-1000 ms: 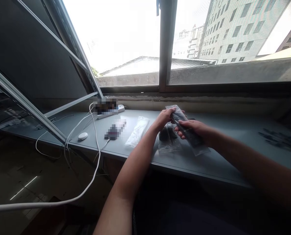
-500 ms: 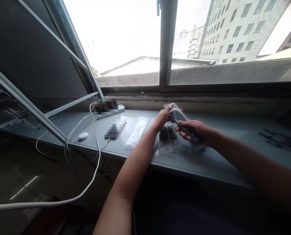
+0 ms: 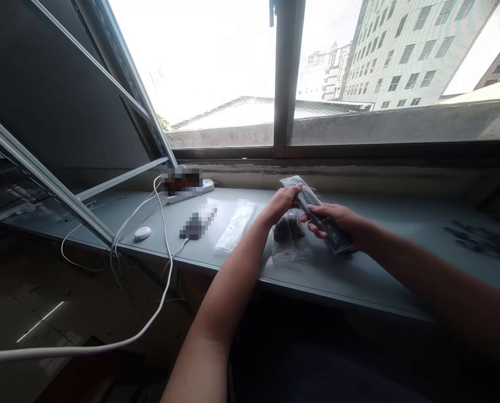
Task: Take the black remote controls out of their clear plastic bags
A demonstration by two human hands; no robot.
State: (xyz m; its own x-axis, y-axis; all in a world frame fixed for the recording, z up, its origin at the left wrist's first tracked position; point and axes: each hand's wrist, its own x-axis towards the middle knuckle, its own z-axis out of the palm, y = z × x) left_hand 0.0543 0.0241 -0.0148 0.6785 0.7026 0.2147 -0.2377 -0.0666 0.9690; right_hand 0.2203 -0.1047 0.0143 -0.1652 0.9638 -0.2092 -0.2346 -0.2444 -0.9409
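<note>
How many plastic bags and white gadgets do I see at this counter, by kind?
Clear plastic bags: 3 (held bag, lower bag, flat bag)
White round puck: 1
White power strip: 1
Total: 5

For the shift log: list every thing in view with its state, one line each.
left hand: gripping held bag's upper end.
right hand: gripping held bag's middle.
held bag: tilted, dark part inside.
second bag: lying on table, dark parts inside.
flat bag: lying flat on table, looks empty.
white cable: hanging over table edge.
</note>
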